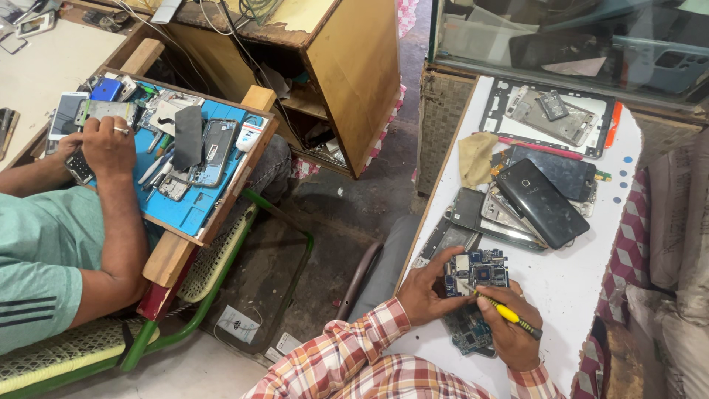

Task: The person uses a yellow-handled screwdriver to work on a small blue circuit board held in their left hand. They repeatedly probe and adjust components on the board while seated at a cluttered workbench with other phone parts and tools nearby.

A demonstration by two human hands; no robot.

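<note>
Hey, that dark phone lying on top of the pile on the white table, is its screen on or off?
Off. The dark phone lies face up on the pile, its glass uniformly black with only a dull reflection.

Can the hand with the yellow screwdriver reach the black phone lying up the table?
Probably yes. The right hand holds the screwdriver just below the black phone, with only bare white table between them; it would need freeing first.
</note>
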